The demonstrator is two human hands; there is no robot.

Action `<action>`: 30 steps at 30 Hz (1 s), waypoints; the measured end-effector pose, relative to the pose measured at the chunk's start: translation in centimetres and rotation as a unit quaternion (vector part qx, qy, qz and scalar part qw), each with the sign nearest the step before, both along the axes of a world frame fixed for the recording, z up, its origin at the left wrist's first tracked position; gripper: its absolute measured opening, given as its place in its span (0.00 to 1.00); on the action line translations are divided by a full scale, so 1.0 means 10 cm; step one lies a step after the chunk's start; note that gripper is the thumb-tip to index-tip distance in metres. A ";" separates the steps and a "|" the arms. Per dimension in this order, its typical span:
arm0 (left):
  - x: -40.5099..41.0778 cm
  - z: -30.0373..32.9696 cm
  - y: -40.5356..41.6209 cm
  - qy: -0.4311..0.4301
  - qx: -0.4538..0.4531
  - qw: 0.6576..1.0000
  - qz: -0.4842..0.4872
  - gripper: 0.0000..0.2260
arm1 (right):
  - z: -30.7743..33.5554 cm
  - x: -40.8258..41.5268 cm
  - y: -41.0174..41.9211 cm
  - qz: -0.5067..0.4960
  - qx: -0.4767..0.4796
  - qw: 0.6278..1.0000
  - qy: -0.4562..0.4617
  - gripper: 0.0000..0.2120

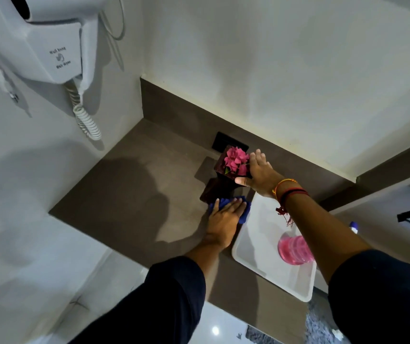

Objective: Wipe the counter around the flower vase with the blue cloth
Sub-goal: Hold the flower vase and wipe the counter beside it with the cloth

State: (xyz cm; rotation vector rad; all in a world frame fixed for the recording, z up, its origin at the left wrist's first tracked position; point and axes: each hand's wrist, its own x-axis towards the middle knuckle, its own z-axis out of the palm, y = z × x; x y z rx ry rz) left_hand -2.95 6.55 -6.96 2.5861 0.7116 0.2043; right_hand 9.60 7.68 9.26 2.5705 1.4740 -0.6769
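A dark square vase (221, 167) holding pink flowers (236, 160) is near the back wall of the grey-brown counter (129, 192). My right hand (258, 173) grips the vase's right side; whether the vase is lifted or tilted I cannot tell. Just in front of it, my left hand (226, 217) lies flat with fingers spread, pressing the blue cloth (242, 212) onto the counter. Only the edges of the cloth show around my fingers. A dark patch lies on the counter under the vase, beside the cloth.
A white rectangular basin (256, 249) sits right of the cloth, with a pink bottle (295, 249) by it under my right forearm. A black socket plate (220, 141) is behind the vase. A wall-hung hair dryer (50, 45) with coiled cord hangs at upper left.
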 end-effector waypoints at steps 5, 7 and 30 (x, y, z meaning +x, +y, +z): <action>-0.24 0.16 0.01 -0.078 0.026 0.996 0.028 0.29 | 0.03 -0.01 0.01 -0.003 -0.016 1.000 -0.005 0.46; -0.46 0.21 0.01 -0.140 -0.012 0.974 0.176 0.27 | 0.05 -0.02 0.02 -0.007 -0.018 1.000 -0.002 0.46; -0.57 -0.23 0.12 0.150 0.036 0.988 0.025 0.28 | 0.02 -0.01 0.01 -0.010 -0.009 1.000 0.006 0.46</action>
